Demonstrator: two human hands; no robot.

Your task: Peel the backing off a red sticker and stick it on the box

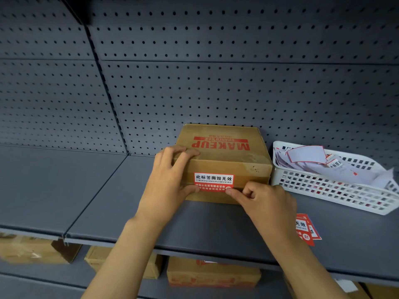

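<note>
**Inspector A:** Since the red sticker (213, 181) already lies flat on the near face of the box (222, 162), across the seam below the lid, I judge the sticking step to be in hand, at the pressing-down stage. The box stands on the grey shelf (108, 190), against the pegboard.

**Inspector B:** And the hands?

**Inspector A:** The left hand (170, 180) spreads over the box's left top corner, its thumb on the sticker's lower left edge. The right hand (265, 201) is curled, its fingers (233, 194) pressing the lower right corner. Neither grips anything.

**Inspector B:** Next move?

**Inspector A:** In my judgement, firm rubbing along the lower edge. Spare stickers (306, 228) lie on the shelf beyond the right wrist; a white basket (336, 190) of peeled backing papers stands just right of the box.
</note>
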